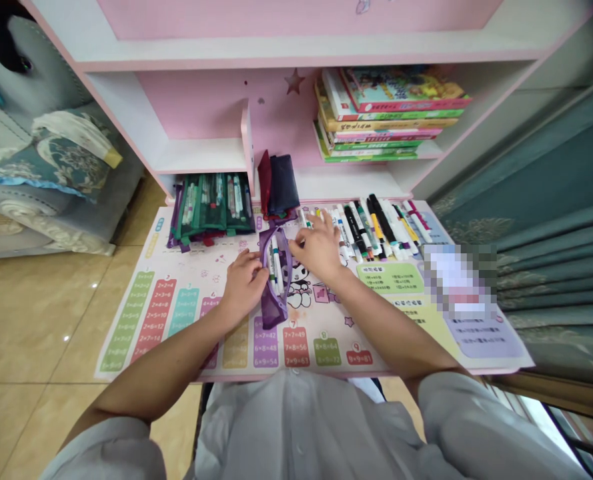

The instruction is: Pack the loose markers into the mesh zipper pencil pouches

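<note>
My left hand (246, 283) grips the left edge of a purple zip pencil pouch (275, 315), thumb and fingers closed on it. The pouch lies unzipped on the desk with white markers (275, 267) inside. My right hand (321, 248) is spread over the left end of a row of markers (359, 228), its thumb close to the pouch's right edge. Its fingertips are at the pale markers there; whether they touch one I cannot tell.
Several green mesh pouches (211, 210) filled with pens stand at the back left, beside dark blue and red pouches (282, 183). A book stack (386, 123) fills the right shelf. A blurred phone-like object (459, 280) rests on the printed desk mat (186, 340).
</note>
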